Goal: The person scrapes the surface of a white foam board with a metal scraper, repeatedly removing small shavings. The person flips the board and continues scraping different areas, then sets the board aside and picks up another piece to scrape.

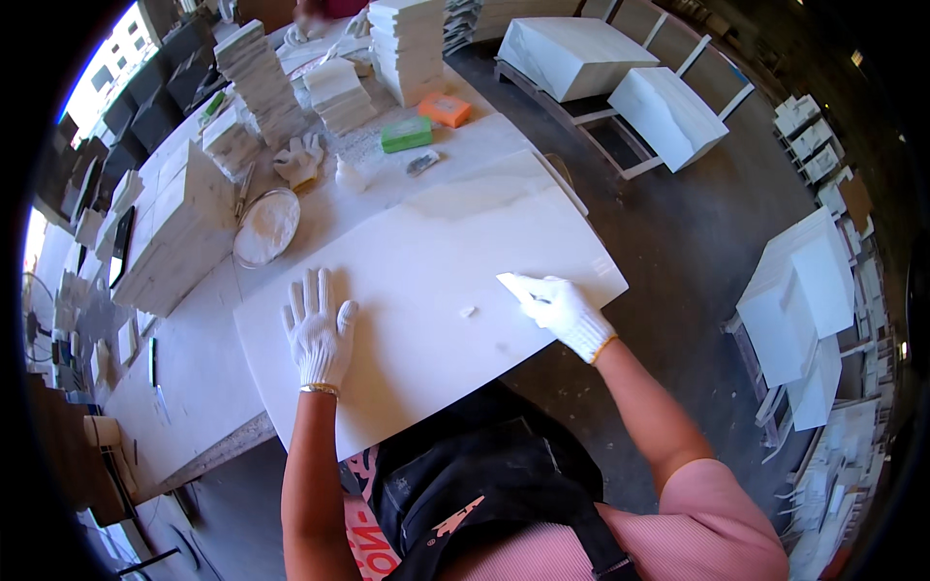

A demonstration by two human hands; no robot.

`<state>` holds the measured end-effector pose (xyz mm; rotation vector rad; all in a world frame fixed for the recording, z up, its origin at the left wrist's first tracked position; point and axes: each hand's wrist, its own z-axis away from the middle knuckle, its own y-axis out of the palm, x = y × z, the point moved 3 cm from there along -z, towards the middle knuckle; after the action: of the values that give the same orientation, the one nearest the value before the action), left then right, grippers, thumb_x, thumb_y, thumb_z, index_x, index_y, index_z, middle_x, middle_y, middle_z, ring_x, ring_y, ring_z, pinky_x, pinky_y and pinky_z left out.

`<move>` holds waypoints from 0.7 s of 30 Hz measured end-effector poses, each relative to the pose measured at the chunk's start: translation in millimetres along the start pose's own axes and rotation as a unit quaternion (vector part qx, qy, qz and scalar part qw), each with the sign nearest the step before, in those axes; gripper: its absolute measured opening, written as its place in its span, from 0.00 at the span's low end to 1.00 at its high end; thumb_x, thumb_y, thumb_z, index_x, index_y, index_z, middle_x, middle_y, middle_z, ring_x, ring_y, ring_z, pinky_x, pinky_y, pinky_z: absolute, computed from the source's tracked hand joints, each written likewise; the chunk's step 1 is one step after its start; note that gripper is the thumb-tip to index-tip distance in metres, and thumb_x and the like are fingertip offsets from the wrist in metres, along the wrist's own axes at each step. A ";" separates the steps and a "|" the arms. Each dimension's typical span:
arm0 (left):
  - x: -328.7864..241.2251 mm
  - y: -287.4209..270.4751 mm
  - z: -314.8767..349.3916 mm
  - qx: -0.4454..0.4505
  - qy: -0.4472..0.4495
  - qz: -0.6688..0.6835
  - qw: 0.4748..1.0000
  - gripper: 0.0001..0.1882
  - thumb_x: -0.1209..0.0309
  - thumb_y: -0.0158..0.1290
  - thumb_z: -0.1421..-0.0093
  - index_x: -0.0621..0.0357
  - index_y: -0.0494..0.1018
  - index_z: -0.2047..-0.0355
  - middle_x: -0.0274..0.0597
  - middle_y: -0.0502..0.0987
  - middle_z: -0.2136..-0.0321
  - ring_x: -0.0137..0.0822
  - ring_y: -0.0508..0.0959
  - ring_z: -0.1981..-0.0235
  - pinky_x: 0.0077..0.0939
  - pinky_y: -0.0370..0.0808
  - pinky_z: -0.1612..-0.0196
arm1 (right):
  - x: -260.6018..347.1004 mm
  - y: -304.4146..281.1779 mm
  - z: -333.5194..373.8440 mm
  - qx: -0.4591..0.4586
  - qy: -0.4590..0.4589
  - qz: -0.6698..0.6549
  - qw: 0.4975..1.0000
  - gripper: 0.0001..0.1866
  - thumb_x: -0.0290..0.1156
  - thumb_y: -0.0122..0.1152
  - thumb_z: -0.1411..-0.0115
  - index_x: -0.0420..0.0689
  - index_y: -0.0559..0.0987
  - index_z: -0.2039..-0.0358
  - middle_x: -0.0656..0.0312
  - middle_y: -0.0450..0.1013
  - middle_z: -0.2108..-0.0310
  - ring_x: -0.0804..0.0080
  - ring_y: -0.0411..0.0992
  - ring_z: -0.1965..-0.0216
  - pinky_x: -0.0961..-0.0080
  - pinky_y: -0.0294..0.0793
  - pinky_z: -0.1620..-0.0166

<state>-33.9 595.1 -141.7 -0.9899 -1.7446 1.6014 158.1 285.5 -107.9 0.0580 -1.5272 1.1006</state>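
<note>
A large white stone slab (407,339) with a faint grey vein lies on the table in front of me. My left hand (322,337), in a white knit glove, rests flat on its left part with the fingers spread. Over the right part, my gloved right hand (564,312) is closed on a thin white flat piece (511,286), whose tip points left; its exact kind is unclear. Between the hands, closer to the right one, a small white chip (469,312) sits on the slab.
Beyond the slab are a round dish of white paste (267,229), a spare glove (298,161), a green block (406,135) and an orange block (445,109). Stacked tiles (407,48) stand at the back. Large slabs on a pallet (581,53) are on the floor at right.
</note>
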 end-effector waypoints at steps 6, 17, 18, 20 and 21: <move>0.9 -0.4 -0.4 0.001 -0.004 0.010 1.000 0.38 0.41 0.34 0.32 0.48 0.52 0.29 0.43 0.52 0.28 0.53 0.50 0.28 0.56 0.46 0.30 | 11.1 20.8 -17.8 0.037 -0.093 0.031 0.995 0.21 0.26 0.56 0.42 0.48 0.80 0.47 0.49 0.79 0.60 0.61 0.78 0.64 0.68 0.75 0.58; 0.5 -1.4 1.4 -0.002 -0.001 0.013 1.000 0.38 0.42 0.35 0.32 0.49 0.52 0.29 0.45 0.52 0.29 0.55 0.50 0.28 0.56 0.46 0.30 | 27.4 20.3 -18.6 0.031 -0.111 0.046 0.992 0.19 0.31 0.55 0.39 0.51 0.81 0.48 0.52 0.78 0.55 0.55 0.78 0.56 0.69 0.76 0.52; 1.7 -0.4 1.7 0.000 -0.005 0.016 1.000 0.38 0.42 0.35 0.32 0.49 0.52 0.29 0.45 0.52 0.29 0.55 0.50 0.28 0.57 0.46 0.30 | 32.6 18.7 -18.7 0.044 -0.110 0.050 0.992 0.19 0.31 0.55 0.40 0.52 0.81 0.48 0.52 0.78 0.54 0.56 0.78 0.56 0.69 0.75 0.51; 2.0 -2.7 3.0 0.002 -0.006 0.014 1.000 0.38 0.42 0.35 0.32 0.50 0.52 0.29 0.45 0.52 0.29 0.55 0.50 0.28 0.57 0.47 0.30 | 35.0 4.2 -14.9 0.072 -0.040 0.042 0.996 0.20 0.28 0.55 0.40 0.49 0.80 0.48 0.52 0.78 0.52 0.57 0.78 0.54 0.70 0.75 0.49; 0.7 -3.5 2.6 0.004 -0.004 0.015 1.000 0.38 0.42 0.35 0.32 0.50 0.52 0.29 0.46 0.52 0.29 0.55 0.50 0.28 0.57 0.47 0.30 | 25.5 -3.2 -13.8 0.061 -0.041 0.029 0.997 0.20 0.28 0.54 0.40 0.48 0.80 0.48 0.52 0.78 0.52 0.57 0.78 0.54 0.71 0.75 0.49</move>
<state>-36.9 594.2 -138.6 -1.0109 -1.7351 1.6315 162.5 306.0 -87.7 0.1456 -1.5415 1.2506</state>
